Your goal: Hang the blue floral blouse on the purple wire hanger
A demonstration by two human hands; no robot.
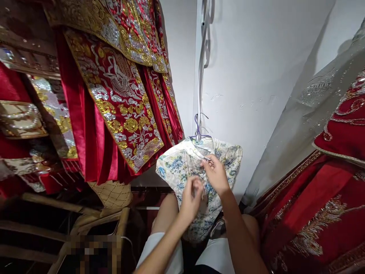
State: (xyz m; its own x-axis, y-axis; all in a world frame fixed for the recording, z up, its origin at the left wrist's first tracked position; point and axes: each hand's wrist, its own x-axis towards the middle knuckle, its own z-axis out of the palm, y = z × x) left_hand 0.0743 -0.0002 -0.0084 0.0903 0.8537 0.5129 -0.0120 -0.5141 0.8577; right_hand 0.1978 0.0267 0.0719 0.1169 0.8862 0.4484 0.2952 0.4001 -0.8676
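A white floral top (pixel 174 167) with blue blossoms hangs on a purple hanger (pixel 197 125) in front of me, its lower part dropping between my knees. My right hand (pixel 216 174) is closed in a pinch on the edge of its collar band (pixel 195 149). Just lower and to the left, my left hand (pixel 192 198) hovers before the front of the top. Its fingers are curled together and slightly blurred; whatever they may hold is too small to make out.
Red embroidered gowns (pixel 119 87) hang on the left, and another red beaded gown (pixel 322 190) under clear plastic is at the right. A wooden chair (pixel 82 220) stands at lower left. Behind the hanger, a pale strip (pixel 201 76) runs down the white wall (pixel 256 57).
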